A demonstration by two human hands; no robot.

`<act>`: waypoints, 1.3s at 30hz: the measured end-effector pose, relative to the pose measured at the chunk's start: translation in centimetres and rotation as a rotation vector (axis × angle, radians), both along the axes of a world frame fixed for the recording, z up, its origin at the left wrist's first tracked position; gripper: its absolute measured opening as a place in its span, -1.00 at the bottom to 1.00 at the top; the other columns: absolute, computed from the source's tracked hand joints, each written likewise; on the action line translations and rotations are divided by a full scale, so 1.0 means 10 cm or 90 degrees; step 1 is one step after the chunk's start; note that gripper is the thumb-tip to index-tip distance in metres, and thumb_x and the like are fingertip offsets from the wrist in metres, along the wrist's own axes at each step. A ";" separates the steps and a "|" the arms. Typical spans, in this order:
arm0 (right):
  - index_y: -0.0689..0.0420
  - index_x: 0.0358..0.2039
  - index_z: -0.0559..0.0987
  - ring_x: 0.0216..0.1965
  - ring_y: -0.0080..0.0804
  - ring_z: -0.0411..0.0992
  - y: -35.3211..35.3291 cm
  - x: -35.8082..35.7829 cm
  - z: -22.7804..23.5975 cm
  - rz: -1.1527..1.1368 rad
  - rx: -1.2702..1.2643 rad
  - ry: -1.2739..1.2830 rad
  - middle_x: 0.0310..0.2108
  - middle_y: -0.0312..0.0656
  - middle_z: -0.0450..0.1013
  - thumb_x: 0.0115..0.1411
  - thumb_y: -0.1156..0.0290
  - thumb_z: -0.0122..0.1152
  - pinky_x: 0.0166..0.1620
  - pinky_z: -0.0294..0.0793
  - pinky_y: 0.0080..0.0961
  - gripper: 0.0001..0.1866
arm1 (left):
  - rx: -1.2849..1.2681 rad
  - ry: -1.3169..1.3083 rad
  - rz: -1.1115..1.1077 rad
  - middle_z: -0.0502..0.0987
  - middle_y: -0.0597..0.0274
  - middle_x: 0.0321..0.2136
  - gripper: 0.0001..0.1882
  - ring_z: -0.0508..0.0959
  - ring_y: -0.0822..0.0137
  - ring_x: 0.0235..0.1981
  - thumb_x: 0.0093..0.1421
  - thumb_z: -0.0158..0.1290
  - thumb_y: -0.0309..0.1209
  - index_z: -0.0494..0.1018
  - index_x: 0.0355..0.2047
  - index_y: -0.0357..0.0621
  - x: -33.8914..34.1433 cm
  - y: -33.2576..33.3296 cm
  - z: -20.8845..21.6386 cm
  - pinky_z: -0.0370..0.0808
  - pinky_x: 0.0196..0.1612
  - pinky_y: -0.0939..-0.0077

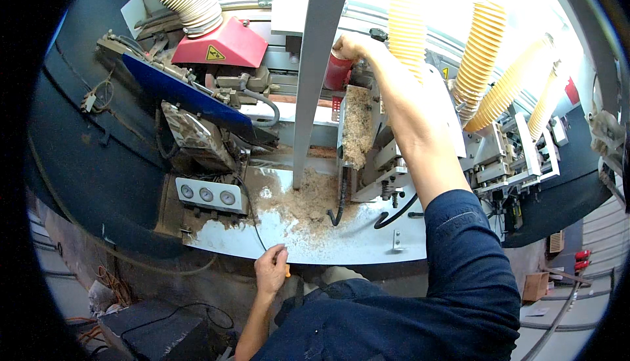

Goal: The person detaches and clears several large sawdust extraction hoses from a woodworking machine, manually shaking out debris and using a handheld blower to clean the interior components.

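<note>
My right arm reaches far forward over the machine. My right hand [352,47] is closed at the top of a red cylinder-shaped part [338,72], partly behind the grey upright post [314,66]. Just below it stands a block thick with sawdust [357,128]. Near the machine's front edge, my left hand [269,270] is closed, low and in front of my body. A small orange piece [287,270] shows beside its fingers; the rest of what it holds is hidden. A thin black cable [252,213] hangs down close to that hand.
Sawdust [315,197] lies heaped on the pale machine bed [315,246]. A panel with three gauges [207,195] stands at left, below a blue guard plate [177,89] and a red hood [220,43]. Ribbed yellow hoses [482,46] hang at right. A dark box [154,328] sits on the floor.
</note>
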State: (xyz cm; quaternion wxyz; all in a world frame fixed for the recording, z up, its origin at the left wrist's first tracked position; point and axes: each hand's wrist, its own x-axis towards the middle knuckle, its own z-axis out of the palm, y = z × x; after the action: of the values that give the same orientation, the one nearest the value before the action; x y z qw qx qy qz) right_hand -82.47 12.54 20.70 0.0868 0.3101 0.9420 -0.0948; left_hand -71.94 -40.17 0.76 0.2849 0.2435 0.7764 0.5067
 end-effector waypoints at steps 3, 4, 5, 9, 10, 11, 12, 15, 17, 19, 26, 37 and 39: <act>-0.01 -0.12 0.59 -0.34 -0.30 0.54 -0.03 -0.09 -0.02 0.049 0.091 -0.035 -0.30 -0.14 0.56 0.10 0.36 0.15 -0.26 0.54 -0.38 -0.70 | -0.051 0.022 0.043 0.59 0.09 -0.43 -0.72 0.55 0.41 -0.43 0.15 0.07 -0.41 0.50 -0.19 -0.36 -0.01 -0.22 -0.06 0.48 -0.29 0.53; 0.00 -0.16 0.61 -0.34 -0.28 0.54 -0.07 -0.10 0.02 0.054 0.113 -0.037 -0.31 -0.13 0.56 0.08 0.37 0.16 -0.26 0.53 -0.38 -0.72 | -0.060 0.033 0.057 0.58 0.10 -0.44 -0.72 0.55 0.41 -0.43 0.15 0.07 -0.40 0.50 -0.19 -0.36 0.00 -0.29 -0.07 0.47 -0.30 0.53; 0.01 -0.20 0.62 -0.34 -0.27 0.54 -0.10 -0.11 0.04 0.060 0.134 -0.039 -0.32 -0.12 0.56 0.07 0.38 0.16 -0.26 0.53 -0.37 -0.74 | -0.054 0.014 0.064 0.58 0.09 -0.42 -0.71 0.55 0.39 -0.42 0.15 0.07 -0.39 0.49 -0.19 -0.38 -0.02 -0.36 -0.15 0.48 -0.30 0.51; 0.17 -0.41 0.63 -0.25 -0.08 0.52 0.24 -0.14 -0.30 0.148 0.235 0.032 -0.34 0.06 0.51 -0.04 0.35 0.15 -0.19 0.50 -0.29 -0.79 | -0.057 0.021 0.074 0.59 0.10 -0.41 -0.70 0.55 0.39 -0.40 0.14 0.08 -0.38 0.49 -0.20 -0.40 -0.05 -0.45 -0.19 0.48 -0.28 0.51; 0.17 -0.42 0.63 -0.25 -0.07 0.52 0.23 -0.14 -0.33 0.132 0.217 0.063 -0.34 0.07 0.51 -0.04 0.34 0.16 -0.19 0.50 -0.28 -0.79 | -0.058 0.022 0.083 0.59 0.09 -0.41 -0.70 0.56 0.38 -0.40 0.14 0.07 -0.39 0.49 -0.20 -0.40 -0.04 -0.45 -0.18 0.47 -0.28 0.51; 0.18 -0.43 0.63 -0.25 -0.07 0.52 0.23 -0.13 -0.34 0.114 0.198 0.093 -0.35 0.07 0.51 -0.04 0.34 0.16 -0.19 0.50 -0.28 -0.79 | -0.059 0.023 0.090 0.59 0.09 -0.41 -0.70 0.56 0.38 -0.39 0.14 0.07 -0.40 0.49 -0.20 -0.40 -0.03 -0.46 -0.18 0.47 -0.27 0.52; 0.18 -0.44 0.63 -0.26 -0.06 0.51 0.23 -0.10 -0.37 0.095 0.180 0.122 -0.36 0.07 0.51 -0.04 0.34 0.16 -0.19 0.50 -0.28 -0.79 | -0.053 0.016 0.088 0.59 0.10 -0.41 -0.70 0.56 0.39 -0.39 0.14 0.07 -0.40 0.49 -0.20 -0.40 -0.02 -0.47 -0.21 0.47 -0.27 0.52; 0.08 -0.41 0.66 -0.33 -0.15 0.54 -0.03 -0.07 -0.10 0.068 0.256 0.171 -0.42 -0.01 0.54 -0.12 0.49 0.16 -0.26 0.51 -0.36 -0.79 | -0.035 0.001 0.084 0.58 0.12 -0.42 -0.70 0.55 0.42 -0.40 0.16 0.06 -0.39 0.49 -0.20 -0.40 -0.01 -0.46 -0.36 0.47 -0.28 0.53; 0.12 -0.39 0.65 -0.36 -0.18 0.55 -0.17 0.01 0.20 0.060 0.249 0.206 -0.47 0.01 0.53 -0.15 0.52 0.16 -0.28 0.51 -0.37 -0.76 | -0.032 -0.009 0.067 0.58 0.13 -0.43 -0.70 0.54 0.44 -0.42 0.17 0.06 -0.38 0.49 -0.19 -0.39 0.00 -0.44 -0.43 0.46 -0.30 0.53; 0.13 -0.23 0.61 -0.34 -0.23 0.55 -0.25 0.12 0.48 0.033 0.100 0.132 -0.38 -0.05 0.55 -0.06 0.49 0.20 -0.25 0.55 -0.35 -0.70 | -0.037 0.001 0.046 0.57 0.15 -0.44 -0.70 0.52 0.46 -0.43 0.17 0.06 -0.38 0.49 -0.19 -0.38 -0.01 -0.41 -0.47 0.45 -0.32 0.54; -0.03 0.00 0.52 -0.39 -0.32 0.53 -0.36 0.25 0.46 0.004 -0.012 0.024 -0.31 -0.11 0.56 0.18 0.28 0.10 -0.32 0.59 -0.42 -0.65 | -0.088 0.058 0.037 0.58 0.02 -0.45 -0.64 0.57 0.28 -0.42 0.10 0.08 -0.31 0.50 -0.21 -0.38 -0.13 -0.41 -0.43 0.48 -0.30 0.43; 0.16 -0.15 0.58 -0.05 -0.26 0.44 -0.28 0.21 0.17 0.036 0.130 -0.155 -0.08 -0.06 0.48 -0.10 0.20 0.33 -0.05 0.45 -0.36 -0.53 | -0.176 -0.052 0.066 0.57 0.01 -0.37 -0.69 0.57 0.16 -0.31 0.10 0.09 -0.29 0.51 -0.23 -0.26 -0.01 -0.71 -1.00 0.45 -0.22 0.34; 0.15 -0.16 0.58 -0.06 -0.26 0.44 -0.17 0.15 -0.15 0.079 0.117 -0.138 -0.09 -0.06 0.48 -0.09 0.19 0.33 -0.06 0.45 -0.35 -0.53 | -0.221 -0.013 0.108 0.55 -0.03 -0.38 -0.67 0.55 0.07 -0.31 0.09 0.07 -0.24 0.50 -0.26 -0.26 0.03 -0.69 -1.02 0.44 -0.22 0.29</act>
State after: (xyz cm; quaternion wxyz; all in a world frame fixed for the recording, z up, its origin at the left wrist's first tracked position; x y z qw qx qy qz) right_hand -80.94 10.82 19.20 0.1652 0.2661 0.9492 0.0313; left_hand -71.59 -47.06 -9.39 0.2866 0.1196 0.8670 0.3898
